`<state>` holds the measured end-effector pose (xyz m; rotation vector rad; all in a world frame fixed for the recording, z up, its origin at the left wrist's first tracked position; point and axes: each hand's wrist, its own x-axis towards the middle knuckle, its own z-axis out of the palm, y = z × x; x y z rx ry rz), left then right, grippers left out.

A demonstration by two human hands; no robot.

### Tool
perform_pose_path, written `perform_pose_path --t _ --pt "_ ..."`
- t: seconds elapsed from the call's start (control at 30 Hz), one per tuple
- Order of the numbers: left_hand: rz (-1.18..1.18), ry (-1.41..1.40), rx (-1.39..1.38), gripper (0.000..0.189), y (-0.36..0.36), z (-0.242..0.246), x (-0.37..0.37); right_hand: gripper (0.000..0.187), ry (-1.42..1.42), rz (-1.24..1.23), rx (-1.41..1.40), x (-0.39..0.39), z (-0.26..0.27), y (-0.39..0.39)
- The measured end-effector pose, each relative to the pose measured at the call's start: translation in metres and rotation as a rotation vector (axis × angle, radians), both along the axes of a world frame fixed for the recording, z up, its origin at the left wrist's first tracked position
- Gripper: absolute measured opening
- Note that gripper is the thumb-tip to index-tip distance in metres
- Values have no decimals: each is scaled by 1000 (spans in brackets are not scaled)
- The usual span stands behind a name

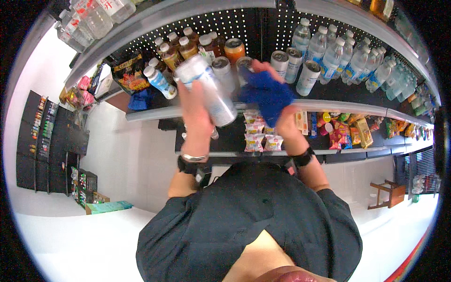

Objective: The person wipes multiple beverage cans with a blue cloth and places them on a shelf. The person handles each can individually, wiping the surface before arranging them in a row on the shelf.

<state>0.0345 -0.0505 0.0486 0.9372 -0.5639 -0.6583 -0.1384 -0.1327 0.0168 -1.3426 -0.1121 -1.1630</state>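
A white drink can [211, 93], tilted and blurred, is in the grip of my left hand [193, 109] just in front of the shelf edge. My right hand [287, 120] holds a dark blue cloth [266, 93], bunched over the fingers and also blurred. Behind the cloth stands a silver-topped can [243, 67], partly covered by it. Another white can [223, 72] stands just right of the one I hold. More white cans [308, 78] are upright on the black shelf [262, 90], to the right of the cloth.
Brown-drink bottles [169, 54], an orange can [234, 50] and a small blue-white bottle [160, 83] stand at the left. Clear water bottles [331, 65] fill the right. Another blue cloth [140, 100] lies beside a black snack bag [129, 75]. Snack packs [254, 142] occupy the lower shelf. A wooden stool [389, 194] stands behind, right.
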Motion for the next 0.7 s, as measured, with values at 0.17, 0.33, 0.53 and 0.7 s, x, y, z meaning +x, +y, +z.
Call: perform_pose_path --t 0.17,0.33,0.53,0.7 --pt "-75 -85 65 67 -4 -60 -16 100 438 -302 -547 27 -23 22" --pt "-116 -601 27 90 -2 -89 -16 98 409 -410 -439 26 -37 22" --pt "-326 -588 -114 89 4 -93 -36 77 168 -403 -202 16 -30 24" --pt "-429 -736 29 99 13 -70 -36 83 124 -149 17 4 -22 16"
